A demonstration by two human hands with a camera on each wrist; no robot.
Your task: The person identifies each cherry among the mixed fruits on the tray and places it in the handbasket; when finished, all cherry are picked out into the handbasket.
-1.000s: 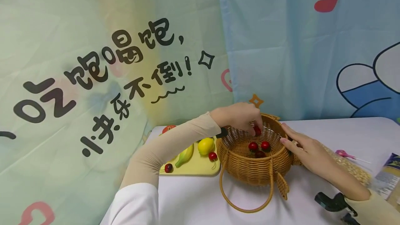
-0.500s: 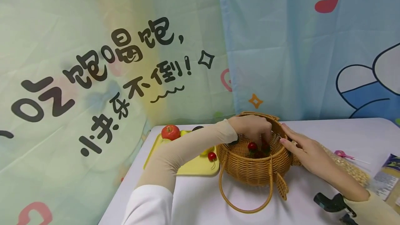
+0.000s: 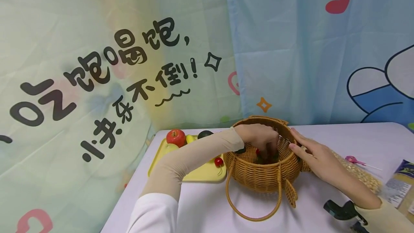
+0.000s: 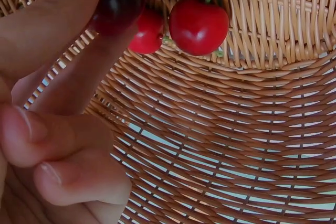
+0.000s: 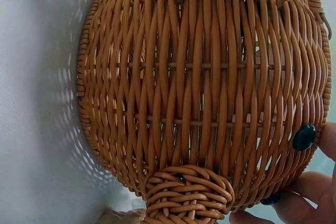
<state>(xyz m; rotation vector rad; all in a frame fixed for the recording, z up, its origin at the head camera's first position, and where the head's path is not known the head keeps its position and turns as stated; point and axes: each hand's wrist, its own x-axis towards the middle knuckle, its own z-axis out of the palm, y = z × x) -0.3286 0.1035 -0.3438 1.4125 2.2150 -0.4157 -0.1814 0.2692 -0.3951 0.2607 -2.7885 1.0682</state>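
Note:
A round brown wicker basket (image 3: 263,177) stands on the table with its looped handle hanging down in front. My left hand (image 3: 260,137) reaches down inside it. In the left wrist view, the thumb and a finger pinch a dark red cherry (image 4: 119,4). Beside that fruit lie a bright red cherry (image 4: 199,27) with a green stem and other cherries, partly hidden. My right hand (image 3: 318,157) rests on the basket's right rim with its fingers fairly straight. From the right wrist, its fingers (image 5: 302,190) touch the wicker near a dark oval bead (image 5: 304,137).
Left of the basket, a yellow tray (image 3: 207,176) bears an apple (image 3: 176,138), a single cherry (image 3: 218,162) and other fruit partly behind my left arm. To the right lie a bag of pale kernels (image 3: 365,175), pink scissors (image 3: 354,159) and a printed packet (image 3: 401,186).
My left hand, pinching a cherry, has moved from the basket's upper opening down and slightly right into it. The left forearm now covers more of the tray. My right hand stays on the rim.

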